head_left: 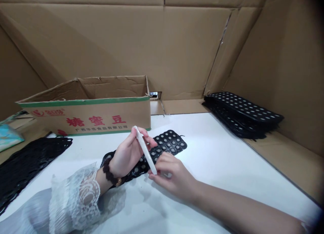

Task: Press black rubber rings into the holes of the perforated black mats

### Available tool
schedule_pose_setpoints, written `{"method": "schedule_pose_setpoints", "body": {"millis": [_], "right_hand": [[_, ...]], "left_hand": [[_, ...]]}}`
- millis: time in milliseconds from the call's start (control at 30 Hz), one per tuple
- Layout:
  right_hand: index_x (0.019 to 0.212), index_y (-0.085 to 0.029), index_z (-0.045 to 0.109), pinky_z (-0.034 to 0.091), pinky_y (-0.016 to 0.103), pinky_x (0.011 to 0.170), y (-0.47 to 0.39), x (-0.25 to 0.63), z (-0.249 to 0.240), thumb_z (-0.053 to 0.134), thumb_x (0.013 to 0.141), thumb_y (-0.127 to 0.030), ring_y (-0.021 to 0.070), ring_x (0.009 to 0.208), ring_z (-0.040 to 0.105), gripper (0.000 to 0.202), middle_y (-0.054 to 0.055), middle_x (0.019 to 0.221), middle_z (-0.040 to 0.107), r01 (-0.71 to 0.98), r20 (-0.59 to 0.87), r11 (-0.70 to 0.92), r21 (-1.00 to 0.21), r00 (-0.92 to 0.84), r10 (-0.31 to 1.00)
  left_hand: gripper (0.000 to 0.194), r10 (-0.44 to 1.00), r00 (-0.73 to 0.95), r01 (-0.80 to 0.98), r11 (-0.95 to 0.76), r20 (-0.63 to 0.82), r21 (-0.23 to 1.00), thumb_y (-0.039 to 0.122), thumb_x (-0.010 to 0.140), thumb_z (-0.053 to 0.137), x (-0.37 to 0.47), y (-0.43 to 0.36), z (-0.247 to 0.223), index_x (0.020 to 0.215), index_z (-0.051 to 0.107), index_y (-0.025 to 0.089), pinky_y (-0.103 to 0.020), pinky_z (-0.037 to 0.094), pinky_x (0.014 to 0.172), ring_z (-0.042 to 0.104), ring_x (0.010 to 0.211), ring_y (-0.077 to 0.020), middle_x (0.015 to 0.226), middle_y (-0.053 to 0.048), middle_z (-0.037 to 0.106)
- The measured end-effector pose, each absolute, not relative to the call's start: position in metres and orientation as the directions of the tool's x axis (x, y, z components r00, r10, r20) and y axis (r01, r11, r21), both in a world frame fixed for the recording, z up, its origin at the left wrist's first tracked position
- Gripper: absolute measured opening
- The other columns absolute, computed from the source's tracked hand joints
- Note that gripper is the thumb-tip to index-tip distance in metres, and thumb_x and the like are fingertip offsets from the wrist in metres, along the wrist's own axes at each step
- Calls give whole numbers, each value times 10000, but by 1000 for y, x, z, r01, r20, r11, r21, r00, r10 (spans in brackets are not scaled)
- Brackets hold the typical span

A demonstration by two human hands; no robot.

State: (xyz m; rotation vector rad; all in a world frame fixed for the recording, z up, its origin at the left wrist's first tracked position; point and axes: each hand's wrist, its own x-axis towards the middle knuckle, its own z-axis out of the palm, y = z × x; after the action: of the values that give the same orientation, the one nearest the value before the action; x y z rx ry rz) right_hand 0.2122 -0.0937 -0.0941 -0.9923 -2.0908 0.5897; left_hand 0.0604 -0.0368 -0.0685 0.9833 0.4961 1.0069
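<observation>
Between my two hands is a slim white stick (pixel 146 150), slanting from upper left to lower right; its exact kind I cannot make out. My left hand (pixel 128 156) grips its upper end with the thumb, the fingers partly curled behind. The lower end sits in the pinched fingers of my right hand (pixel 173 175). Beneath both hands, on the white table, lies a black strip with rows of round grey discs (pixel 173 143). My left hand and wrist cover part of that strip.
An open cardboard box (pixel 106 112) with red lettering stands behind my left hand. Black netlike sheets (pixel 32 159) lie at the left, near a blue-green packet (pixel 10 136). A stack of dotted black sheets (pixel 243 109) is at the back right. Cardboard walls (pixel 187 51) enclose the table.
</observation>
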Motion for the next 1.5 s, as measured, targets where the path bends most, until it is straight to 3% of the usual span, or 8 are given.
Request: {"method": "schedule_pose_setpoints", "body": {"millis": [200, 333, 467, 567, 733, 967, 1200, 1500], "right_hand": [[656, -172, 553, 367, 290, 654, -94, 212, -96, 622, 689, -418, 145, 686, 461, 258, 21, 679, 532, 472, 406, 585, -659, -432, 805], [628, -171, 505, 381, 284, 657, -93, 212, -97, 503, 796, -288, 139, 691, 462, 205, 18, 664, 514, 495, 363, 548, -674, -424, 830], [658, -175, 516, 396, 272, 595, -93, 211, -99, 440, 802, -214, 153, 707, 473, 168, 38, 709, 526, 516, 338, 546, -660, -445, 829], [703, -180, 539, 411, 281, 610, -94, 210, -98, 435, 787, -196, 161, 726, 487, 135, 41, 740, 542, 520, 340, 560, -644, -461, 820], [760, -178, 531, 432, 277, 607, -96, 208, -95, 410, 788, -184, 154, 707, 510, 124, 38, 762, 563, 494, 307, 565, -661, -509, 804], [1127, -171, 459, 454, 360, 763, -97, 207, -99, 338, 860, -256, 210, 932, 531, 306, 105, 1069, 546, 474, 252, 536, -699, -538, 805], [1138, -177, 434, 410, 343, 885, -98, 207, -98, 350, 854, -188, 188, 1072, 459, 296, 90, 1172, 487, 363, 356, 578, -731, -521, 776], [1041, -155, 466, 405, 328, 898, -97, 207, -101, 332, 860, -161, 166, 1031, 490, 225, 90, 1115, 522, 315, 391, 598, -737, -523, 757]], "left_hand": [[342, 869, 476, -381, 65, 136, 922, 424, 884, 262, 60, -38, -69, 793, 490, 186, -260, 407, 699, 555, 721, -149, 718, -44, 613], [354, 842, 495, -230, -111, 214, 967, 400, 892, 256, 62, -49, -68, 813, 510, 167, -273, 423, 674, 555, 735, -161, 798, -65, 616], [282, 807, 550, -91, -199, 216, 976, 358, 883, 327, 65, -64, -64, 908, 515, 150, -296, 431, 734, 565, 805, -179, 871, -87, 617], [267, 772, 594, -100, -208, 226, 973, 356, 888, 311, 65, -69, -63, 994, 461, 163, -296, 449, 707, 578, 788, -178, 844, -84, 628], [250, 755, 596, -76, -288, 275, 955, 330, 893, 298, 64, -72, -66, 870, 488, 170, -284, 452, 684, 575, 775, -168, 846, -81, 627], [303, 703, 616, -45, -419, 356, 907, 288, 895, 288, 68, -78, -64, 800, 552, 173, -328, 388, 832, 528, 917, -195, 910, -80, 619], [342, 677, 643, 21, -481, 357, 876, 270, 892, 288, 65, -76, -65, 829, 619, 206, -358, 320, 912, 461, 1024, -207, 960, -62, 648], [346, 549, 699, 13, -651, 459, 759, 255, 897, 282, 66, -67, -67, 952, 617, 186, -397, 308, 925, 472, 1031, -200, 946, -52, 656]]}}
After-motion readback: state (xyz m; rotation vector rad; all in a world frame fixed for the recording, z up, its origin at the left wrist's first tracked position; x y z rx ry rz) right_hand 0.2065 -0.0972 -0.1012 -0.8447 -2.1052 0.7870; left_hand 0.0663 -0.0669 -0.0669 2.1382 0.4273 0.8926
